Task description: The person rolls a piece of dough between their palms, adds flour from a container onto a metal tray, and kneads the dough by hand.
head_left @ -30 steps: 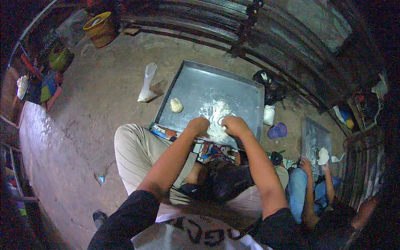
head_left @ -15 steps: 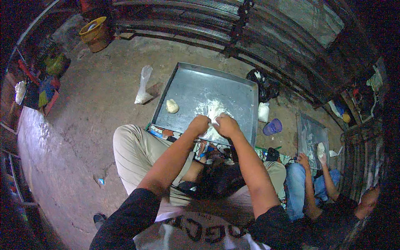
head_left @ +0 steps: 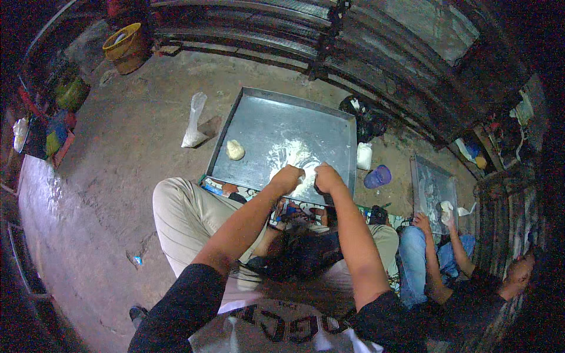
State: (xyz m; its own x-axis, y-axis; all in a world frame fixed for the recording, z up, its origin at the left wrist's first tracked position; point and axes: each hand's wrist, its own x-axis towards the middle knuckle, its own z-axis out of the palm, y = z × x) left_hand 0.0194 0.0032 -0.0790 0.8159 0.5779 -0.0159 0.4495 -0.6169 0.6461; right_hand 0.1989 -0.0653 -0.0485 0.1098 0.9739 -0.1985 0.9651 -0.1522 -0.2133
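A large square metal tray (head_left: 244, 160) lies in front of my crossed legs, with white flour (head_left: 293, 152) scattered over its middle and near part. Low over the flour, my left hand (head_left: 287, 179) is closed, its fingers curled inward. My right hand (head_left: 328, 178) is closed too, a small gap away from the left. Whatever the fingers hold is hidden by the hands themselves. A pale lump of dough (head_left: 235, 150) rests on the tray's left side, apart from both hands.
A clear bag of white powder (head_left: 193, 136) stands left of the tray. On its right are a black plastic bag (head_left: 369, 122), a white packet (head_left: 364, 156) and a purple cup (head_left: 377, 176). Far right, another person's hand (head_left: 447, 217) holds dough by a second tray (head_left: 432, 182).
My hands have drawn slightly apart, with a wider gap between them over the flour. The whole view has shifted a little, so the tray sits farther left in the picture.
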